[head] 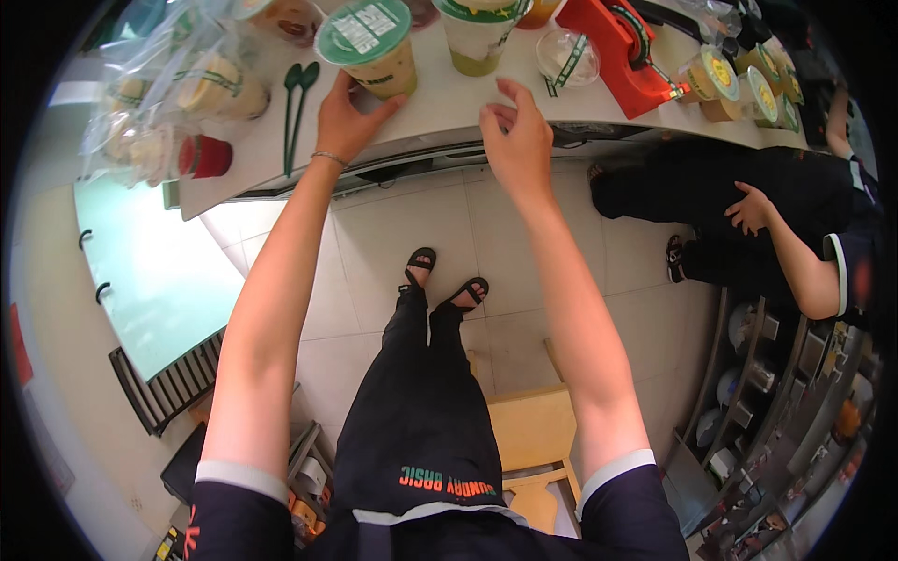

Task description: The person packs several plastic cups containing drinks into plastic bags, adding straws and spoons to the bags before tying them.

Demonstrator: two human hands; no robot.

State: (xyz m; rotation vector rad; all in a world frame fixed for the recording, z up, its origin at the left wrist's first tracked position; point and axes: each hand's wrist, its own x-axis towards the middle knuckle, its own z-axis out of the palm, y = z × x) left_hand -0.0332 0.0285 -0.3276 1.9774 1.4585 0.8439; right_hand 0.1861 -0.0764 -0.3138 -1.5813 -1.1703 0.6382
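Observation:
My left hand point(351, 116) is around the lower part of a plastic drink cup point(386, 66) with a sealed green top, which bears a white printed label. Its thumb lies along the base of the cup. Above the counter's front edge hangs my right hand point(518, 133), with bent fingers apart and nothing in them. Just beyond it stands a second cup point(477, 49), with a pale green layer at the bottom. Two dark green plastic spoons point(299, 105) lie left of my left hand. A small clear tub point(567, 59) with green printed tape sits to the right.
A red tape dispenser point(617, 63) stands on the white counter point(449, 112). Bagged cups point(210, 84) and a red cup point(207, 156) fill the left end; several lidded cups point(758, 98) line the right. Another person point(786, 238) stands at right. Behind me are a wooden chair point(530, 428) and shelving point(758, 393).

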